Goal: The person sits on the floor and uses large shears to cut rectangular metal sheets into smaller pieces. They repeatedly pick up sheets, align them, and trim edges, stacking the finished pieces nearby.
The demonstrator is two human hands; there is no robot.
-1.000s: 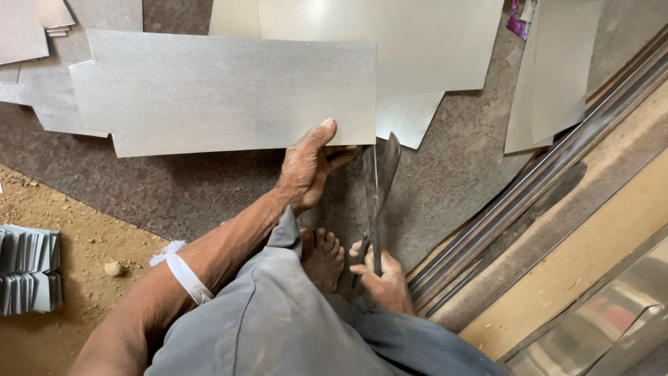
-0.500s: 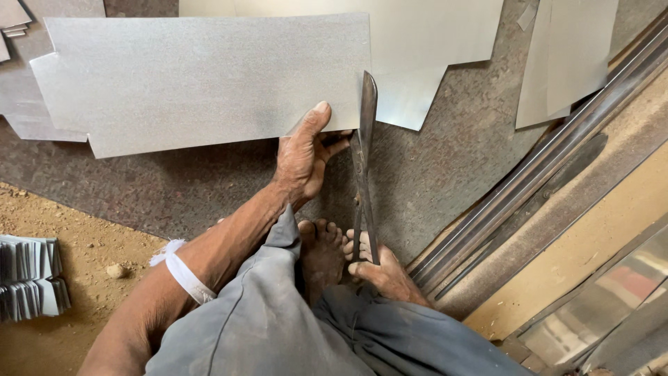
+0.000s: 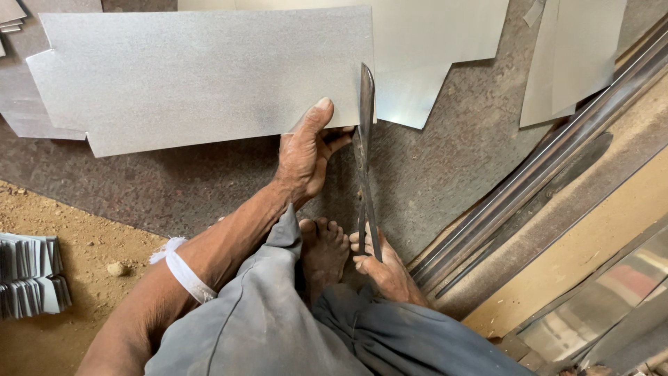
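Now left hand [image 3: 306,157] pinches metal sheet [image 3: 202,76] at its lower-right corner; right hand unseen; shears [image 3: 365,167] just beside.

Left hand [image 3: 305,154] grips metal sheet [image 3: 202,76] edge; long shears [image 3: 364,160] beside thumb.
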